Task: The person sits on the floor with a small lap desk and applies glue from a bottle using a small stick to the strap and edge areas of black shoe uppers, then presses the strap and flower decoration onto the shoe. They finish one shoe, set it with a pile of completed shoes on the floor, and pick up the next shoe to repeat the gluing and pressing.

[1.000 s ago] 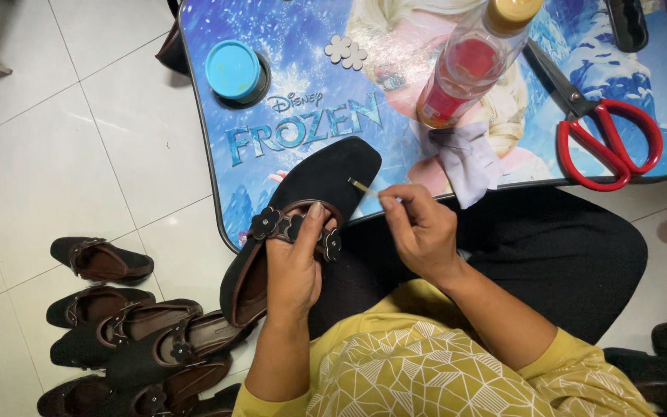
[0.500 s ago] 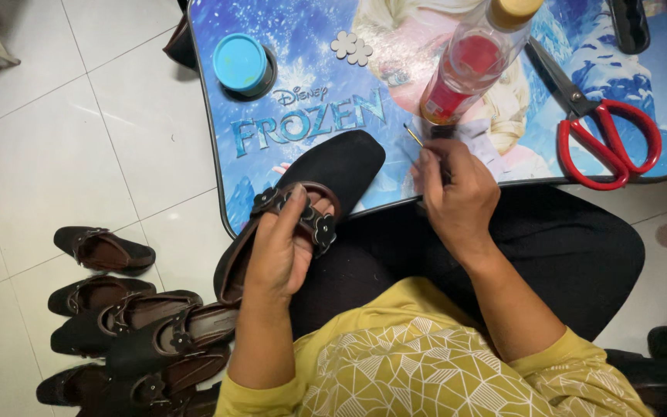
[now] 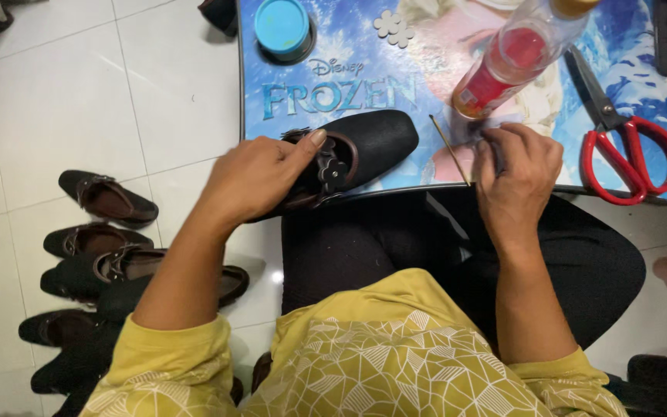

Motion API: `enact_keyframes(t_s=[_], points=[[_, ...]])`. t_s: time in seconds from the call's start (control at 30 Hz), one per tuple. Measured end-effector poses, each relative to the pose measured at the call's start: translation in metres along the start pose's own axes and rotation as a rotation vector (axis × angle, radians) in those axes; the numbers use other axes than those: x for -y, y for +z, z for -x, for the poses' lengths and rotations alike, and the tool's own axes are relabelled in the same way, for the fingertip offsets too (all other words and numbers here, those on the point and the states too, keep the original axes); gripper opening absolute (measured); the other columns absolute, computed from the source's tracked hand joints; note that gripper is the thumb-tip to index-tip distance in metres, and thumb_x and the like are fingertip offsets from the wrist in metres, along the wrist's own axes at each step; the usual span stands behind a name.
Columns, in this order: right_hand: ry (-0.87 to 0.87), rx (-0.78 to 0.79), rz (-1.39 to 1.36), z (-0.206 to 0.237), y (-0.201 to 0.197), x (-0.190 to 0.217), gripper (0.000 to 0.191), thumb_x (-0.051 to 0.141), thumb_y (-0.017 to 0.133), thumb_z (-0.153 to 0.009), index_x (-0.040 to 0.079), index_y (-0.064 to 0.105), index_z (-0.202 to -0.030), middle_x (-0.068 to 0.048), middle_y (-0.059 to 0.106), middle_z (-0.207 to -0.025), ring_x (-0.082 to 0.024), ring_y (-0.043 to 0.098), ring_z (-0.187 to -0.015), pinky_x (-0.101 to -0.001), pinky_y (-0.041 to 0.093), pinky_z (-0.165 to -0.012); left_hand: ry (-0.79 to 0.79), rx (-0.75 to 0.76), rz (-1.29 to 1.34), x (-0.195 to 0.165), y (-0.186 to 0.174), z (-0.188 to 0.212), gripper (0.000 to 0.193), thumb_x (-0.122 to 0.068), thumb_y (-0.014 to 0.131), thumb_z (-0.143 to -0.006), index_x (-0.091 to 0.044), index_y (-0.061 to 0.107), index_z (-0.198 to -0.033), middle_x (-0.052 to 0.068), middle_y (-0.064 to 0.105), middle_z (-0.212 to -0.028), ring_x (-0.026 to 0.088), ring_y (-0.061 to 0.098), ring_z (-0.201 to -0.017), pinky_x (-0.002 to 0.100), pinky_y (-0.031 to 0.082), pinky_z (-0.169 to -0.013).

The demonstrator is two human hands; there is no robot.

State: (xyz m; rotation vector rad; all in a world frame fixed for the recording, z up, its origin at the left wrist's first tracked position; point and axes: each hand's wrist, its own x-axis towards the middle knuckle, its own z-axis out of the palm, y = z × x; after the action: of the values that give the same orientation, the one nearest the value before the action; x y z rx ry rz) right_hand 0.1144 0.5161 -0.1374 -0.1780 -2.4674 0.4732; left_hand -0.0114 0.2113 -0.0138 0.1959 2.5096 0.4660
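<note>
Black shoe (image 3: 364, 147) at table edge (image 3: 503, 187) gripped by left hand (image 3: 260, 174), right hand (image 3: 519, 170) pinching thin stick (image 3: 449, 149)

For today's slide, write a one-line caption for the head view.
Left hand steadies a black shoe on the table edge; right hand holds a thin stick.

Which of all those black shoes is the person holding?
The black shoe on the table edge, under the left hand. The others lie on the floor, untouched.
</note>
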Motion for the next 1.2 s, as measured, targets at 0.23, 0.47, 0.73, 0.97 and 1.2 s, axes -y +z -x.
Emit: enact_keyframes(t_s=[0.23,0.47,0.73,0.97,1.2], points=[[0.092,-0.087,-0.205,0.005,-0.013,0.012,0.023,-0.009,0.062,-0.106,0.0,0.069,-0.126,-0.015,0.064,-0.118,-0.031,0.062,-0.113,-0.0372,0.05,-0.101,0.094,-0.502,0.476,0.076,-0.024,0.061,0.045,-0.045,0.058,-0.101,-0.013,0.071,-0.13,0.005,0.079,-0.109,0.016,0.073,-0.103,0.034,0.054,-0.09],[0.123,-0.015,-0.527,0.0,-0.028,0.075,0.017,-0.007,0.058,-0.106,-0.002,0.067,-0.12,-0.012,0.059,-0.118,-0.02,0.061,-0.109,-0.03,0.051,-0.099,0.386,-0.337,0.597,0.138,0.039,0.058,0.11,-0.021,0.091,-0.072,-0.013,0.026,-0.161,0.015,0.051,-0.153,0.028,0.05,-0.141,0.04,0.04,-0.113],[-0.111,0.114,-0.432,0.006,0.013,0.142,0.021,-0.005,0.075,-0.098,0.001,0.071,-0.118,-0.015,0.066,-0.112,-0.027,0.067,-0.101,-0.0337,0.054,-0.09,0.301,-0.47,0.695,0.13,0.066,0.044,0.108,-0.014,0.097,-0.062,-0.014,0.039,-0.153,0.012,0.062,-0.144,0.025,0.062,-0.133,0.037,0.046,-0.11],[0.148,0.333,-0.735,0.025,0.006,0.141,0.012,0.0,0.074,-0.096,0.001,0.072,-0.108,-0.007,0.067,-0.104,-0.012,0.061,-0.086,-0.0235,0.048,-0.076,0.194,-0.63,1.087,0.116,0.075,0.043,0.05,-0.044,0.065,-0.1,-0.002,0.063,-0.126,0.011,0.069,-0.116,0.018,0.064,-0.109,0.032,0.052,-0.097],[0.192,0.344,-0.766,0.029,0.003,0.129,0.011,0.001,0.072,-0.097,-0.001,0.072,-0.107,-0.005,0.066,-0.106,-0.009,0.06,-0.091,-0.0217,0.048,-0.078,0.103,-0.639,1.154,0.124,0.084,0.026,0.065,-0.052,0.035,-0.106,0.004,0.06,-0.129,0.016,0.067,-0.123,0.023,0.06,-0.119,0.032,0.044,-0.106]])
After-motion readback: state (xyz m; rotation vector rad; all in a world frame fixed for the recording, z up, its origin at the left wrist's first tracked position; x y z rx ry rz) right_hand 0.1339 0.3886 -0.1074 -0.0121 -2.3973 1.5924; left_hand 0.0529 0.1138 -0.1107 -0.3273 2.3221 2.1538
